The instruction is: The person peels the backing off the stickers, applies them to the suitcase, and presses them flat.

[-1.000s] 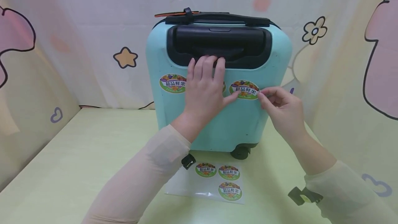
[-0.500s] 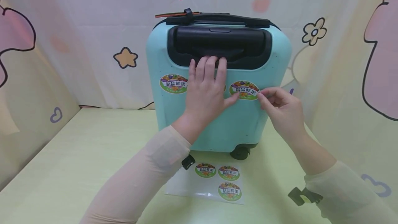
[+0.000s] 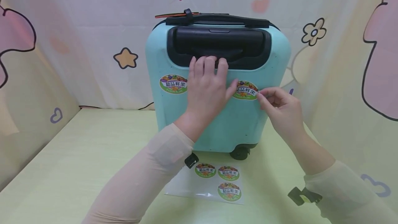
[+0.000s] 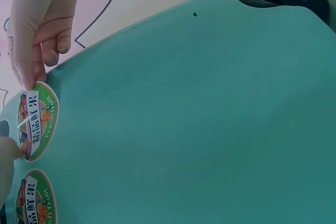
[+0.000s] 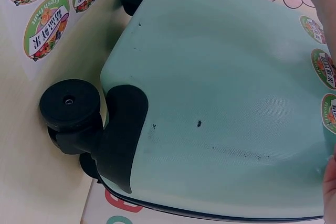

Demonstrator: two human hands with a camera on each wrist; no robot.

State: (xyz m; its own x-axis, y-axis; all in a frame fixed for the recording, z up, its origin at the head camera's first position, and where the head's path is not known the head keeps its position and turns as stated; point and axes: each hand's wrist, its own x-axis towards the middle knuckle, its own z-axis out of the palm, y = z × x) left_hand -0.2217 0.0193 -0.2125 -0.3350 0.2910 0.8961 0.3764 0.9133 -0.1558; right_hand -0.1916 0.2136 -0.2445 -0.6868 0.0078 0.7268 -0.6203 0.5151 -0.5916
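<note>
A turquoise suitcase (image 3: 224, 127) stands upright on the table. My right hand (image 3: 284, 113) pinches the right edge of an oval fruit sticker (image 3: 247, 92) on its face; the left wrist view shows this sticker (image 4: 48, 124) from the side. Spread over the suitcase below the black handle recess (image 3: 217, 44), my left hand (image 3: 206, 94) has its fingertips near the recess edge and its thumb at the sticker's left edge. Another oval sticker (image 3: 173, 89) lies left of that hand. A middle sticker (image 5: 323, 66), hidden in the head view, shows in the right wrist view.
A sticker sheet (image 3: 189, 187) with several oval stickers lies on the table (image 3: 77, 168) in front of the suitcase. Black wheels (image 3: 240, 152) support the suitcase. A patterned cloth (image 3: 102, 37) hangs close behind and along both sides.
My left hand has shifted slightly right, and its thumb has moved up over the sticker's left edge. The right hand keeps its pinch in nearly the same place.
</note>
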